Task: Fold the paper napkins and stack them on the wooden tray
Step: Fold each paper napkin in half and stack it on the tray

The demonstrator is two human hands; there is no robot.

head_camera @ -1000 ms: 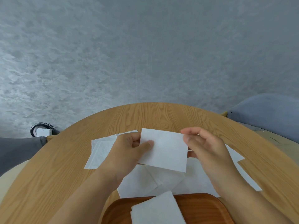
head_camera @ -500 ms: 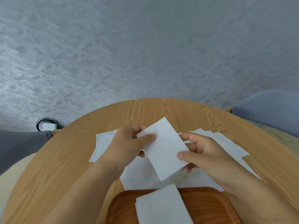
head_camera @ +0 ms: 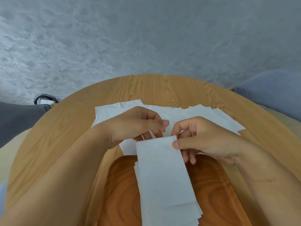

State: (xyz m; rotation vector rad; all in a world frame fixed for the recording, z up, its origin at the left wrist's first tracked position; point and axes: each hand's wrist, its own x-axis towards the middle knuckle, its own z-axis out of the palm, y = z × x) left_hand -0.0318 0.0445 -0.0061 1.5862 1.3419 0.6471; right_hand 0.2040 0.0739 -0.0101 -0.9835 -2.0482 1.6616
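Observation:
A folded white napkin (head_camera: 161, 168) lies lengthwise over the stack of folded napkins (head_camera: 197, 213) on the wooden tray (head_camera: 122, 185). My right hand (head_camera: 210, 141) pinches the napkin's far right corner between thumb and fingers. Just left of it, my left hand (head_camera: 136, 126) hovers with loosely curled fingers and holds nothing. Unfolded napkins (head_camera: 112, 111) are spread on the round wooden table (head_camera: 65, 128) behind both hands, partly hidden by them.
A blue-grey chair (head_camera: 268, 92) stands at the table's right edge. At the left is a dark grey cushion (head_camera: 16, 119), with a coil of black cable (head_camera: 45, 99) on the floor behind it. The tray sits at the table's near edge.
The folded napkin has turned lengthwise and come down toward me onto the tray's stack. My left hand has let go of it; my right hand still pinches it.

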